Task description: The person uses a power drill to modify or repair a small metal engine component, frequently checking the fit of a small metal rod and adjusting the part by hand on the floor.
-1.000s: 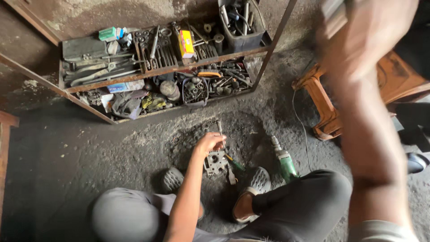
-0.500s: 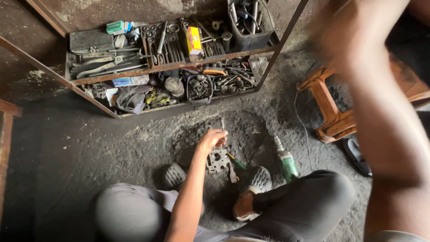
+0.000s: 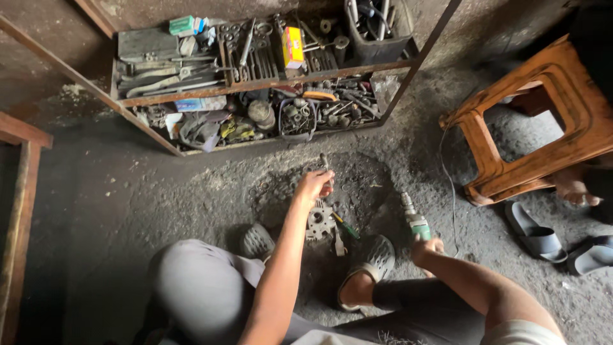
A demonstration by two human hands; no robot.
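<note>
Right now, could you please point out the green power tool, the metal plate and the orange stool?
green power tool (image 3: 416, 223), head view, on its green body
metal plate (image 3: 318, 222), head view, its middle
orange stool (image 3: 511, 112), head view, seat rim

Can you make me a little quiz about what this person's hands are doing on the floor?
1. True or false: the left hand holds a slim metal tool above the flat metal part on the floor.
2. What does the right hand rest on?
A. the orange stool
B. the green power tool
C. a sandal
3. Fill in the gap: the tool rack stands ____ the person, across the dirty floor.

Key
1. True.
2. B, the green power tool with a cord running from it.
3. In front of. The orange stool is off to the right, and two sandals lie near it.
</note>
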